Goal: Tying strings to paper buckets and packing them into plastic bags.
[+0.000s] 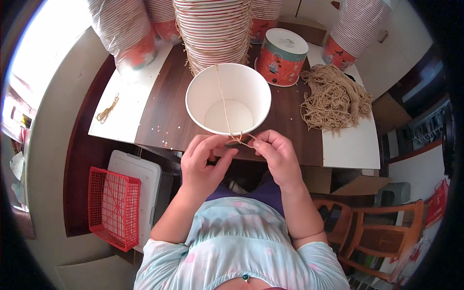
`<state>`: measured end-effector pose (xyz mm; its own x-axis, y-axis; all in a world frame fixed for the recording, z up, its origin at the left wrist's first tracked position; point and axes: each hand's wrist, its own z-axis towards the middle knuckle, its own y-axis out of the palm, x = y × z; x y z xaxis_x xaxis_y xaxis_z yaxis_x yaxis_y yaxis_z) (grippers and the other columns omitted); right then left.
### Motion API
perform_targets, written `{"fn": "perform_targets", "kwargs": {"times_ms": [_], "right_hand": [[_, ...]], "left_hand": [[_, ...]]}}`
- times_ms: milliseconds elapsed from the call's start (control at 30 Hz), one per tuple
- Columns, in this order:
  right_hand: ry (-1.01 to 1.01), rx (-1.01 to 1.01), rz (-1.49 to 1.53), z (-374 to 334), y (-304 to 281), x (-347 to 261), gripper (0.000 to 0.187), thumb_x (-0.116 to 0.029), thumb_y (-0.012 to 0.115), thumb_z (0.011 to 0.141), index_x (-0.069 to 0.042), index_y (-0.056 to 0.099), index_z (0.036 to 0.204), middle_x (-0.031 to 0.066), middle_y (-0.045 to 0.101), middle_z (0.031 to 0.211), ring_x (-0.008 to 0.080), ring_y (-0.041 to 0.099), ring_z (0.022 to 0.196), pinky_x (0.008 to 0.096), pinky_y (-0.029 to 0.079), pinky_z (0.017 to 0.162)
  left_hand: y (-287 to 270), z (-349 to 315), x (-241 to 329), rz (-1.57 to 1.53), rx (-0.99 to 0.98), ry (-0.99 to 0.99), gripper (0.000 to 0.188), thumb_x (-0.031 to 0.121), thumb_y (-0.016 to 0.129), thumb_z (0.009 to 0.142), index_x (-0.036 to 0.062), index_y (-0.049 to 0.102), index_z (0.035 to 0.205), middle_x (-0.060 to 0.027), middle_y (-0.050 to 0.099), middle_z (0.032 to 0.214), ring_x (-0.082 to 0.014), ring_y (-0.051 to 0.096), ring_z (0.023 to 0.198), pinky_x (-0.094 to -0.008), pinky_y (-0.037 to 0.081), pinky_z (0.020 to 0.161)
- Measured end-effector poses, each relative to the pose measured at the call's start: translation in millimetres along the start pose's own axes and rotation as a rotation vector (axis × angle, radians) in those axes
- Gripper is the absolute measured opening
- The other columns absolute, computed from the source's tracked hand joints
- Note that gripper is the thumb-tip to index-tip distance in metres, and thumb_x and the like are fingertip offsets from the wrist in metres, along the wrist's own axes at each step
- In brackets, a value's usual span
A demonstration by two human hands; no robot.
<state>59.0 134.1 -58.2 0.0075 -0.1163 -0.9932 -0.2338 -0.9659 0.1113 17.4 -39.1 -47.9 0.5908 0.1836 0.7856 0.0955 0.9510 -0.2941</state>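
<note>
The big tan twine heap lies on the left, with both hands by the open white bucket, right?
Wrong side: the head view shows the big tan twine heap on the right; left hand and right hand are by the open white bucket.

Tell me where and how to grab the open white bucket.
The white bucket is probably best pinched at the left of its rim, coming from the left. Its wide mouth faces the camera, exposing that edge; the twine crosses from far rim to near, close to the left hand and right hand.
</note>
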Motion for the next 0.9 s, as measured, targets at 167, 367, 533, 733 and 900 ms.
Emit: {"fn": "perform_targets", "kwargs": {"times_ms": [167,367,533,733,900], "right_hand": [[-0.028,-0.02,-0.027,1.0,-1.3,-7.9,0.011,-0.011,0.061,0.087,-0.001,0.06,0.084,-0.0032,0.058,0.073,0.0026,0.05,0.066,0.0194,0.04,0.056],[-0.002,-0.021,-0.027,3.5,-5.5,-7.5,0.012,-0.011,0.06,0.087,-0.001,0.059,0.082,-0.0037,0.057,0.071,0.0024,0.047,0.064,0.0202,0.04,0.056],[-0.084,0.097,-0.176,11.2,-8.5,-2.2,0.012,-0.013,0.061,0.084,-0.002,0.058,0.079,-0.001,0.056,0.069,0.0054,0.049,0.061,0.022,0.039,0.053],[-0.52,0.289,-0.893,13.0,-2.7,-10.7,0.013,-0.012,0.067,0.077,-0.006,0.055,0.079,0.0074,0.058,0.08,0.0243,0.059,0.075,0.0364,0.045,0.072],[-0.675,0.334,-0.855,-5.4,5.3,-27.2,0.033,-0.015,0.074,0.071,-0.01,0.06,0.1,0.0094,0.057,0.108,0.0273,0.057,0.098,0.04,0.041,0.084]], "left_hand": [[-11.4,19.5,5.3,0.569,-0.058,0.439,0.04,0.013,0.075,0.066,0.0146,0.067,0.105,-0.0023,0.057,0.099,-0.0187,0.056,0.084,-0.0327,0.041,0.075],[-19.2,43.0,-6.1,0.606,-0.17,0.654,0.035,0.01,0.071,0.061,0.0121,0.068,0.096,-0.0002,0.06,0.101,-0.02,0.056,0.085,-0.0353,0.042,0.075],[-21.4,49.5,-12.8,0.533,-0.175,0.699,0.031,0.005,0.073,0.062,0.0083,0.069,0.092,-0.001,0.062,0.094,-0.0205,0.057,0.082,-0.0355,0.043,0.073],[-17.1,51.8,-12.4,0.493,-0.188,0.724,0.032,0.006,0.07,0.06,0.0078,0.066,0.092,-0.0008,0.059,0.092,-0.0191,0.056,0.084,-0.0352,0.043,0.076],[-20.9,48.4,-9.8,0.433,-0.197,0.612,0.022,0.002,0.073,0.066,0.0055,0.067,0.087,-0.0049,0.062,0.089,-0.0236,0.058,0.079,-0.0367,0.046,0.074]]}}
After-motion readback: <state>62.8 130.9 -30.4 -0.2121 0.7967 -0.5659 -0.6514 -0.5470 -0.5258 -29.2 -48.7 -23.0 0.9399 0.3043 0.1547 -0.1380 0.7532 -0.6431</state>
